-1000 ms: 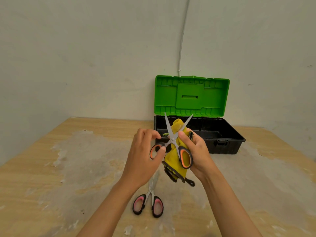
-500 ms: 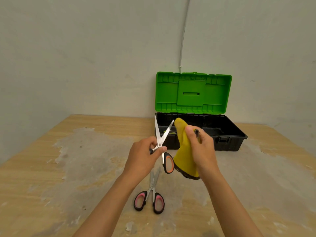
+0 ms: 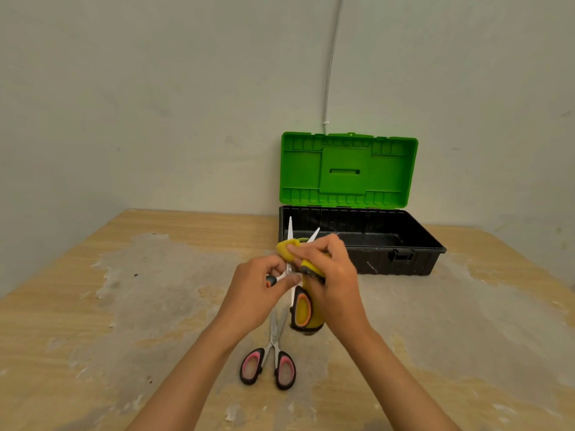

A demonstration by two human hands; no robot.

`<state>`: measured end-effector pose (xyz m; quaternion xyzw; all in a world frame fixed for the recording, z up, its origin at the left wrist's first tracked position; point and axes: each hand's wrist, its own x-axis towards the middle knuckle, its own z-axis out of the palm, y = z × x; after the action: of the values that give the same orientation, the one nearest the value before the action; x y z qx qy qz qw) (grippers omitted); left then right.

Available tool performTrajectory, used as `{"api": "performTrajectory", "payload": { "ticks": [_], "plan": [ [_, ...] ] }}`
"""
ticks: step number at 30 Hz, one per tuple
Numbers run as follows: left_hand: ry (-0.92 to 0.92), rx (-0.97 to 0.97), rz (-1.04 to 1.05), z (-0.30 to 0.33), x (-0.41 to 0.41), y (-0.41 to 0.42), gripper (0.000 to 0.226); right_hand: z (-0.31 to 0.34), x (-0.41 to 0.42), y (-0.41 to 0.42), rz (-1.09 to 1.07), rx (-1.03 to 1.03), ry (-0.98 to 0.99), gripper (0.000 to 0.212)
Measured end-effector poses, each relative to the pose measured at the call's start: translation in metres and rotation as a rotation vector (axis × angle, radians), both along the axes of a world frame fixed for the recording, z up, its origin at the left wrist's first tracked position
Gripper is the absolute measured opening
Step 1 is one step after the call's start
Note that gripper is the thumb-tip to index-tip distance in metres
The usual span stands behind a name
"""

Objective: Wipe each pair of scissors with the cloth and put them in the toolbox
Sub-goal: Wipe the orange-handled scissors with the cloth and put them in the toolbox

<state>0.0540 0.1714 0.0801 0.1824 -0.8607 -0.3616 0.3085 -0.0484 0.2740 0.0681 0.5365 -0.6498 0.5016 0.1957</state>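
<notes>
My left hand (image 3: 258, 290) grips one handle of the orange-handled scissors (image 3: 301, 309), whose blades stand open and point up in front of the toolbox. My right hand (image 3: 333, 275) holds the yellow cloth (image 3: 287, 245) and presses it against the blades near the pivot. A second pair, the pink-handled scissors (image 3: 270, 359), lies closed on the table just below my hands. The black toolbox (image 3: 401, 256) stands behind with its green lid (image 3: 348, 169) raised upright; what lies inside it is mostly hidden.
The wooden table (image 3: 93, 306) has a worn, grey scraped patch across its middle. A plain wall rises right behind the toolbox, with a thin white cable (image 3: 329, 73) running down it.
My hands, apart half a second ago, have come together again. The cloth in my right hand is now pressed onto the open blades of the orange-handled scissors.
</notes>
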Motion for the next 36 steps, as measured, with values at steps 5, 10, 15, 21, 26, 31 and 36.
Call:
{"api": "performTrajectory", "payload": {
  "ticks": [5, 10, 15, 21, 26, 31, 36],
  "plan": [
    [-0.041, 0.039, -0.007, -0.010, 0.001, -0.002, 0.027, 0.024, -0.031, -0.013, -0.186, -0.004, -0.088, 0.028],
    [-0.060, 0.049, 0.029, -0.013, -0.001, -0.004, 0.024, 0.013, -0.007, -0.013, -0.002, 0.017, -0.024, 0.031],
    [-0.042, -0.006, -0.033, -0.016, -0.002, 0.003, 0.026, -0.003, -0.015, -0.017, -0.095, -0.008, 0.042, 0.041],
    [-0.052, 0.138, -0.019, -0.023, -0.003, 0.002, 0.025, 0.005, -0.019, -0.013, -0.224, -0.259, -0.344, 0.024],
    [-0.008, 0.182, 0.002, -0.017, -0.004, 0.003, 0.022, -0.019, 0.002, 0.000, 0.094, 0.023, -0.078, 0.031],
    [0.001, 0.256, -0.067, -0.021, 0.001, 0.010, 0.026, -0.008, -0.022, 0.004, -0.183, -0.121, -0.236, 0.032],
    [0.072, 0.351, -0.088, -0.016, -0.003, 0.014, 0.031, 0.003, -0.005, 0.002, 0.017, -0.066, -1.088, 0.024]
  ]
}}
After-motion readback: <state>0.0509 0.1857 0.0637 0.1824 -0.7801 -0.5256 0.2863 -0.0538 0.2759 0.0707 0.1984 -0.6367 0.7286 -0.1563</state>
